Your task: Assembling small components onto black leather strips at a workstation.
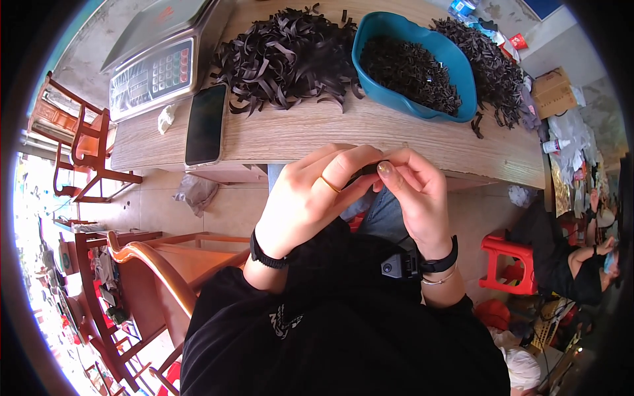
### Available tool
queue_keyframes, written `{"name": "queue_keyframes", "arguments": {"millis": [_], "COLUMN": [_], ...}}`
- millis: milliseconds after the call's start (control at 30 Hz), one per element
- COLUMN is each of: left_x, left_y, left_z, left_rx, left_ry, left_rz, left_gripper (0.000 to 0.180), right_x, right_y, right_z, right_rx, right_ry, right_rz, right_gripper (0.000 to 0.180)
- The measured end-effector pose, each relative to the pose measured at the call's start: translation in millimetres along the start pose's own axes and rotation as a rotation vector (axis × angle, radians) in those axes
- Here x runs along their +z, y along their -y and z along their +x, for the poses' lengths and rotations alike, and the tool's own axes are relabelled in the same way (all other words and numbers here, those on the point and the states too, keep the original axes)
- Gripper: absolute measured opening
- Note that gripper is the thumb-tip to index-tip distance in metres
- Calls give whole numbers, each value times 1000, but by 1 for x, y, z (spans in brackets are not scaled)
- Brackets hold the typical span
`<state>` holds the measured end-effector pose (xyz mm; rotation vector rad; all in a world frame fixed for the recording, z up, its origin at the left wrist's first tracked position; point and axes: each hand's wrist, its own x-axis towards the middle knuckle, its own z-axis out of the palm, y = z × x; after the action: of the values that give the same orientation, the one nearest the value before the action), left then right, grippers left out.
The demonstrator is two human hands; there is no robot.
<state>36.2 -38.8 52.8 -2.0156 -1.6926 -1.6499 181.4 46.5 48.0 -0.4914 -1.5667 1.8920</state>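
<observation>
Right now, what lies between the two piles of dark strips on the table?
The head view shows a teal basin holding short dark pieces between them.

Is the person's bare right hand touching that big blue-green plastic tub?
Apart. The head view shows a strip of bare, wood-grained tabletop between the right hand and the tub.

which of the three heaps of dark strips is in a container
The middle heap, inside the teal basin; the left heap and right heap lie outside it.
</observation>
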Motion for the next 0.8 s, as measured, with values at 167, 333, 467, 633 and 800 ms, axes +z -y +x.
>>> {"name": "queue_keyframes", "arguments": {"millis": [167,333,467,633,800], "left_x": [4,1,14,39,43], "left_y": [5,40,77,95,98], "left_z": [1,6,8,4,2], "left_rx": [-42,-213,-61,-50,-87], "left_ry": [40,22,38,86,75], "left_rz": [-45,212,371,404,418], "left_gripper": [33,13,16,23,18], "right_x": [-7,-57,-146,-190,-148], "right_y": [-1,23,57,78,79], "right_z": [0,2,27,62,89], "right_rx": [16,-142,-236,-119,-261], "right_ry": [-21,-342,-471,-519,-179], "right_rz": [9,-301,-798,-1502,-1355], "right_gripper": [10,7,13,21,21]}}
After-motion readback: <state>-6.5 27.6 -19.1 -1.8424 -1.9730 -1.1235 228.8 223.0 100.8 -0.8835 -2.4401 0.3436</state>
